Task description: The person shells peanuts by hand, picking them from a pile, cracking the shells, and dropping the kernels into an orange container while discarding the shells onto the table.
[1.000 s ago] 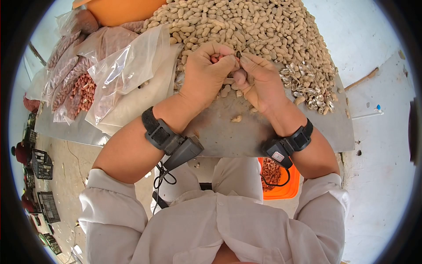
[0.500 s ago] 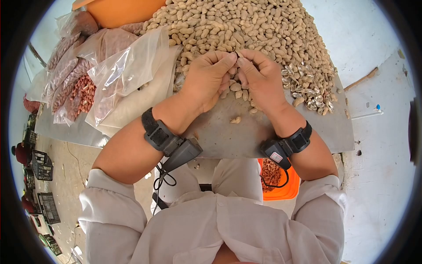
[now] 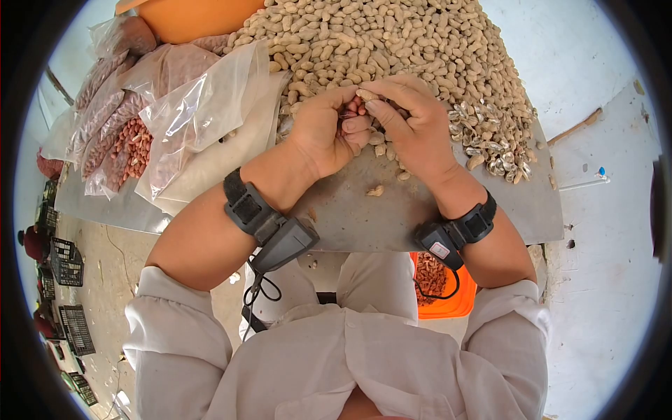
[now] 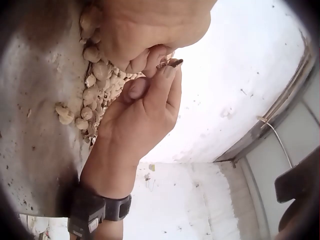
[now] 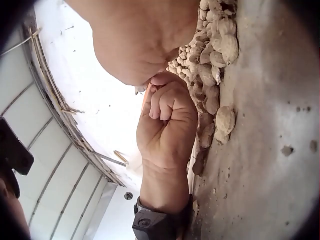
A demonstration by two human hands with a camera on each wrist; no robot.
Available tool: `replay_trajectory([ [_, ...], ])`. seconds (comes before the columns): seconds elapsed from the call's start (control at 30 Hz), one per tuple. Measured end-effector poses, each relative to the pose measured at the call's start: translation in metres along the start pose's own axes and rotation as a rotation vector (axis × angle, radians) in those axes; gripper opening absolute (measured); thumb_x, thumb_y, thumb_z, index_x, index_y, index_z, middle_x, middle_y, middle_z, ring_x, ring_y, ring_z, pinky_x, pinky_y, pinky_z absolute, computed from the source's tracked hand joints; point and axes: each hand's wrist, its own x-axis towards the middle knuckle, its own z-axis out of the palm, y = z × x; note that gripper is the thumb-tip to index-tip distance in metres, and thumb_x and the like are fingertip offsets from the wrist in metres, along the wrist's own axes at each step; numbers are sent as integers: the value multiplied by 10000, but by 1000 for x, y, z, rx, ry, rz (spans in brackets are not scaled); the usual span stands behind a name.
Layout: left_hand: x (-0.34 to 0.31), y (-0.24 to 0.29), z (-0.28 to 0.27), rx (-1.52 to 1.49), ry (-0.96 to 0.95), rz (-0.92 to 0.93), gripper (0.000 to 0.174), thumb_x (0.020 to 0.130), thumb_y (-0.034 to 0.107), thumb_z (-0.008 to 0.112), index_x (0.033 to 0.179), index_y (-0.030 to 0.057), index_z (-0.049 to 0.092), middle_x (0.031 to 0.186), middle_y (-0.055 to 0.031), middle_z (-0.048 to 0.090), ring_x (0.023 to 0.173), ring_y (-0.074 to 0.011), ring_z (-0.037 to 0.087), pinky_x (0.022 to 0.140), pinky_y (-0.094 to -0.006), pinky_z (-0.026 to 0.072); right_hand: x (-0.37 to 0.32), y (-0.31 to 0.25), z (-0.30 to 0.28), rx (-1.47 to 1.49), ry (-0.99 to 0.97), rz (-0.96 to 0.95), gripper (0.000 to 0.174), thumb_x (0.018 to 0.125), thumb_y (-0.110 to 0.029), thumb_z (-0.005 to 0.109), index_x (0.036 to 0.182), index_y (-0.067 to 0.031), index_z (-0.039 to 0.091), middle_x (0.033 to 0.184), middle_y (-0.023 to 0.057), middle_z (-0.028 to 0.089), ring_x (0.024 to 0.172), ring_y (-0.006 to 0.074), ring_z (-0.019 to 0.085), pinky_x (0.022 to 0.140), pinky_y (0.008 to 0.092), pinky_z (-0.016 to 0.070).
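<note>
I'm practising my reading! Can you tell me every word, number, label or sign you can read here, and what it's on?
No words, numbers or signs are clear enough to read.
White label on the black box strapped to the right wrist: too small and blurred to read.

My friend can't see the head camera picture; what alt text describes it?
A person's right hand pinches a peanut pod beside the left hand, which holds reddish kernels. Beyond lies a heap of peanuts, with plastic bags at left and opened shells at right.
</note>
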Motion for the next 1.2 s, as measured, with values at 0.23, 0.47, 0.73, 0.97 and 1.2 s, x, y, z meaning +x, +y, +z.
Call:
replay_trajectory([
  [0.23,-2,-1,4,100,2,10,159,895,112,439,804,9,521,669,-7,485,458,-54,314,397,-185,246,1,-2,-5,90,27,147,156,783,-66,618,931,-27,648,842,94,608,712,181,585,631,267,469],
  [0.47,-4,3,1,257,3,93,232,911,130,442,1048,-31,537,699,1,501,477,-48,298,416,-182,243,14,7,-51,-405,338,73,128,751,-90,628,875,-68,651,804,69,593,625,143,528,552,244,426],
  [0.73,-5,2,3,291,-3,102,213,902,124,470,1039,-25,538,707,9,492,498,-44,317,428,-183,255,14,21,-79,-310,517,126,261,720,38,466,902,-80,612,737,17,541,663,93,490,601,219,406],
  [0.97,-4,-2,2,351,4,145,174,872,67,534,1026,0,581,700,29,477,505,-37,325,425,-181,256,11,16,-40,572,220,379,160,791,38,553,918,-45,605,846,42,628,722,82,561,655,194,450],
  [1.2,-6,-7,6,411,-51,223,180,835,34,595,1014,15,592,692,33,491,501,-40,352,422,-188,267,6,10,-30,405,-34,380,153,783,-15,632,936,0,637,812,51,650,740,86,590,680,214,483],
])
